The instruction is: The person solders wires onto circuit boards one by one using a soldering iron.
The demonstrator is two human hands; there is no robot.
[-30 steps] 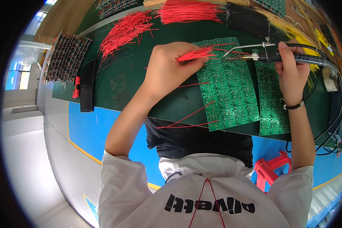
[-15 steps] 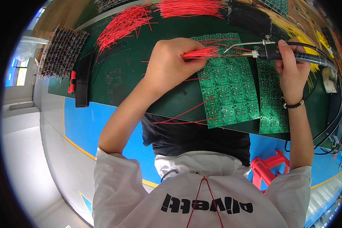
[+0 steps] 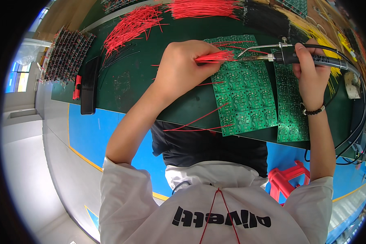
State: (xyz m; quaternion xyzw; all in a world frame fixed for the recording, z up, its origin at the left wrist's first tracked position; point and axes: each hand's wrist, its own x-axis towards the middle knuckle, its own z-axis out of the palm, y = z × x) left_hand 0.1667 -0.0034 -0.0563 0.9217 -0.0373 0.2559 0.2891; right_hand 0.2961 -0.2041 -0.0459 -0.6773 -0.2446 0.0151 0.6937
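Note:
My left hand (image 3: pixel 188 65) is closed around a bundle of red wires (image 3: pixel 215 57), their tips pointing right over the green circuit board panel (image 3: pixel 246 95). In my right hand (image 3: pixel 313 75) is a soldering iron (image 3: pixel 290 55) with a thin metal feed tube alongside it. The iron's tip comes in from the right, close to the wire ends; whether they touch I cannot tell. Several single red wires (image 3: pixel 199 118) run from the panel's left side. A second green panel (image 3: pixel 290 110) lies partly under my right hand and the iron.
Piles of red wires (image 3: pixel 134 26) lie at the back, with black wires (image 3: pixel 266 20) and yellow wires (image 3: pixel 319 36) to their right. A black phone (image 3: pixel 90 85) and stacked assembled boards (image 3: pixel 67 57) are at the left. Cables (image 3: pixel 364 110) hang at the right, near a red stool (image 3: pixel 286 179).
The soldering iron and my right hand have shifted very slightly to the left. My left hand stays almost where it was, still holding the red wires.

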